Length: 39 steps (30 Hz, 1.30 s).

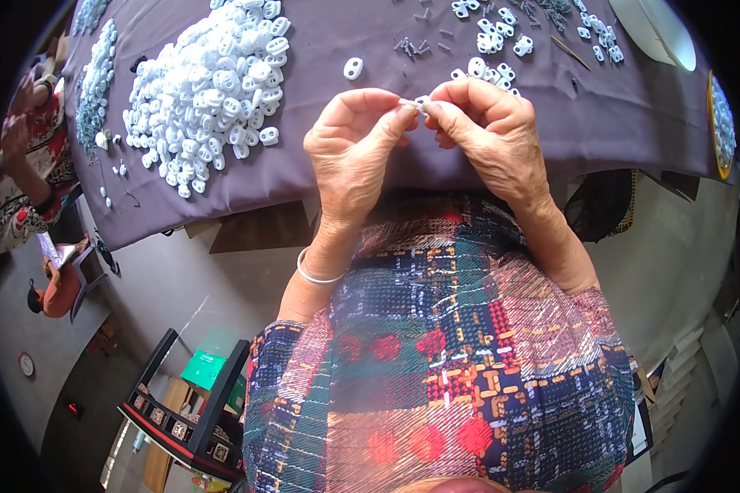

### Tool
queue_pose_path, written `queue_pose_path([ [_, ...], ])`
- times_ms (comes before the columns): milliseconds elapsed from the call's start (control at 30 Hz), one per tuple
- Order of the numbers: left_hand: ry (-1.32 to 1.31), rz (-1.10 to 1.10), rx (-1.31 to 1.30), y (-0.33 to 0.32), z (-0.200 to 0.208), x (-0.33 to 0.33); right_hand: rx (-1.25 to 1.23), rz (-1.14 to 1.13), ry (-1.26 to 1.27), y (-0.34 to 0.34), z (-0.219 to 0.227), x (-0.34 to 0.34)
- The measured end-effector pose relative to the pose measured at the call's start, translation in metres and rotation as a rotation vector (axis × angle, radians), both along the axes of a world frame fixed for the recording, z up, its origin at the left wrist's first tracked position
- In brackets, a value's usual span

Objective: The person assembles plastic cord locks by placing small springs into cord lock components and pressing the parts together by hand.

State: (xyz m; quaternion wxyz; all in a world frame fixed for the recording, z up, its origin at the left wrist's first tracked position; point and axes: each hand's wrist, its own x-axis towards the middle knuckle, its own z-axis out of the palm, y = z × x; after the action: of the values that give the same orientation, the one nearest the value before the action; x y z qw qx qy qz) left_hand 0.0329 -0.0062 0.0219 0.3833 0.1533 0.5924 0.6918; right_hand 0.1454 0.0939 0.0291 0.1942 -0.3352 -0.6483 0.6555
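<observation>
A dark purple cloth [469, 140] covers the counter. On its left part lies a big heap of white plastic pieces [214, 82]; a smaller scatter of them [493, 37] lies further right, beside small grey metal pins [411, 47]. Above the cloth's near edge, the left hand [349, 156] and right hand [489, 135] meet, each grip pinched narrow on one small white plastic piece [420, 103] held between their fingertips.

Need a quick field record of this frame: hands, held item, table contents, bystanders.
left hand: left hand pinches one end of a small white plastic piece
right hand: right hand pinches its other end
surface: purple cloth
left of hands: large pile of white pieces
right of hands: smaller white cluster, small grey parts
bystander: person's sleeve at left edge
</observation>
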Motion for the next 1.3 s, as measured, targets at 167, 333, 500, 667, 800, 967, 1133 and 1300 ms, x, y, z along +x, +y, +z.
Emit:
queue_pose_path([
  [167, 0.045, 0.010, -0.013, -0.001, -0.001, 0.003, -0.069, 0.014, -0.019, 0.000, 0.001, -0.001],
  [333, 0.065, 0.006, -0.030, 0.000, -0.001, 0.003, -0.101, 0.017, -0.023, -0.001, -0.001, -0.002],
  [500, 0.046, 0.024, -0.023, 0.003, -0.002, 0.004, -0.222, 0.069, 0.005, 0.006, -0.003, 0.000],
  [667, 0.029, 0.017, -0.014, 0.003, -0.002, 0.001, -0.258, 0.038, 0.010, 0.004, 0.001, 0.000],
  [800, 0.027, 0.008, -0.036, 0.003, -0.001, 0.000, -0.136, 0.100, -0.044, 0.004, 0.000, 0.001],
  [967, 0.044, -0.010, -0.045, 0.003, 0.000, 0.000, -0.116, 0.132, -0.048, 0.008, 0.000, -0.001],
  [1133, -0.046, -0.005, -0.004, 0.005, 0.003, -0.002, -0.230, 0.104, -0.017, 0.011, 0.000, 0.000],
  [1300, 0.026, -0.136, -0.130, 0.002, 0.004, -0.006, -0.249, 0.087, -0.030, 0.011, 0.000, 0.000],
])
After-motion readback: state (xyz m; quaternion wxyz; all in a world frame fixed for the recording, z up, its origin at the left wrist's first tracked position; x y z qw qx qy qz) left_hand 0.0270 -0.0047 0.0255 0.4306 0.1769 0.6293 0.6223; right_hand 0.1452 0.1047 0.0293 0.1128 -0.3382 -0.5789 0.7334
